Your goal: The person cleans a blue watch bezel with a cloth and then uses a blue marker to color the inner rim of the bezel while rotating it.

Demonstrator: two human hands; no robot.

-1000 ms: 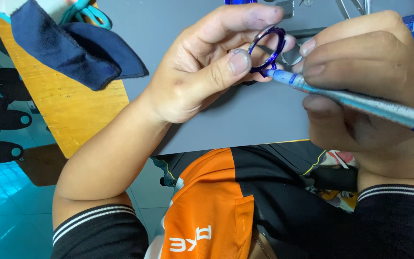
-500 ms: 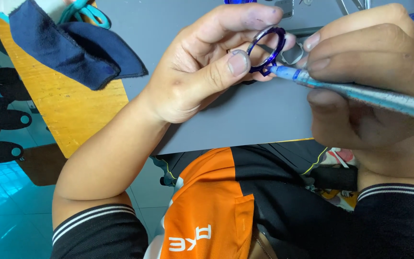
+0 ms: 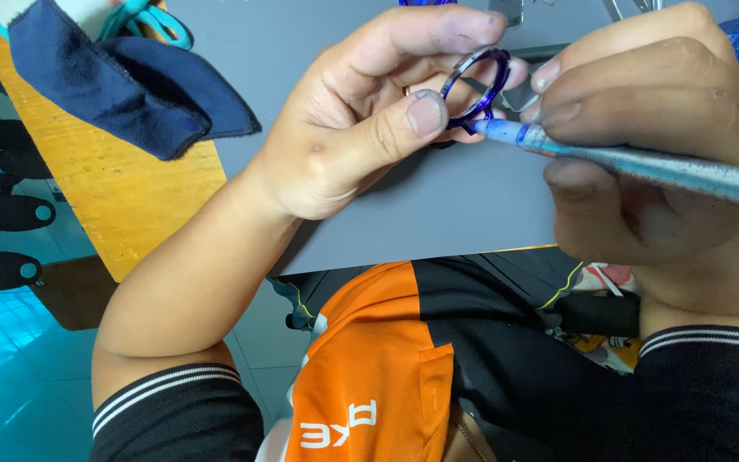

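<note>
Near the top centre of the frame, the left hand (image 3: 361, 120) pinches a purple ring (image 3: 475, 85) between thumb and fingers. The right hand (image 3: 652, 128) grips a blue pen (image 3: 643, 164), its tip touching the ring's lower edge, above the grey counter (image 3: 438, 214). A dark blue cloth (image 3: 121, 81) lies upper left.

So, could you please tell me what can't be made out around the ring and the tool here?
- Head view: the far side of the purple ring is covered by the left hand.
- The blue tool runs off the right edge; the right hand covers part of it.
- The teal scissors are cut off at the top, partly under the navy cloth.
</note>
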